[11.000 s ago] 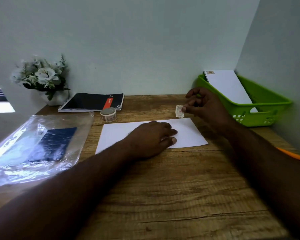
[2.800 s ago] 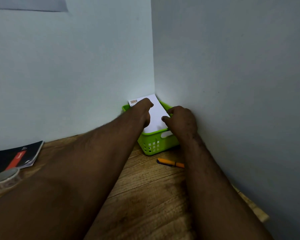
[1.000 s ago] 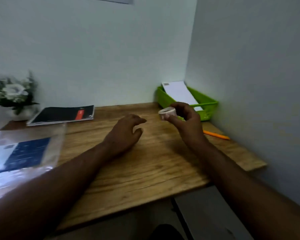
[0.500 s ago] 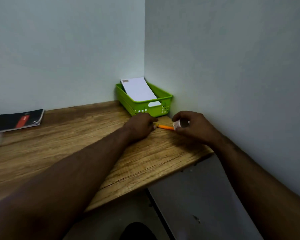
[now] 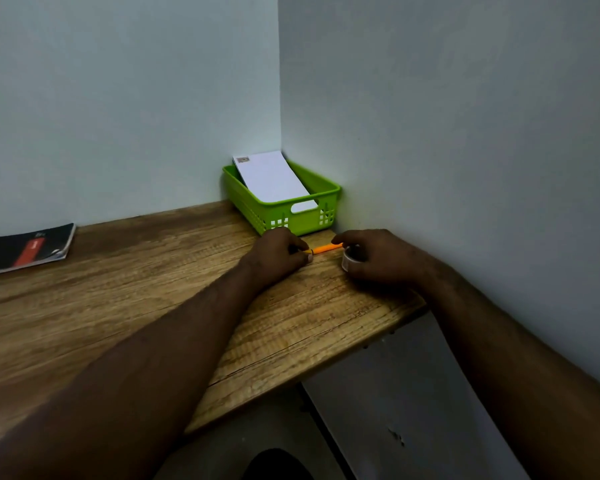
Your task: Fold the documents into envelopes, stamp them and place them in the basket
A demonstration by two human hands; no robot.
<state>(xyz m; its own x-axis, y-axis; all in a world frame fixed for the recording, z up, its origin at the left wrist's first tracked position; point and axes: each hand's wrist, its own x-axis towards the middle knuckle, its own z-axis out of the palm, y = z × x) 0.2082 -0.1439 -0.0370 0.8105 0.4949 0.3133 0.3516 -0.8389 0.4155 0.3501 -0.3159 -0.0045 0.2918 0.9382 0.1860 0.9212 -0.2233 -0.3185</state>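
Two hands work at the far right corner of the wooden desk [image 5: 153, 306], just in front of the green basket [image 5: 281, 216]. The left hand [image 5: 274, 254] has its fingers curled round one end of an orange pen [image 5: 324, 248], pinching it against the desk surface, probably to lift it or shift it aside. The right hand [image 5: 374, 258] is closed round a small pale roll [image 5: 349, 260], likely the roll of stamps, and rests with it on the desk close to the right edge; its forefinger touches the pen's other end. Both hands are therefore occupied, each clamped on its own thing, with only the pen bridging them.

A white envelope [image 5: 274, 178] leans inside the basket, its upper end propped on the far rim against the back wall and a stamp showing at its top left corner. It looks finished and delivered. The basket sits tucked into the corner, out of the working area.

A black notebook [image 5: 25, 249] lies at the desk's far left edge. No unfolded document is in view here.
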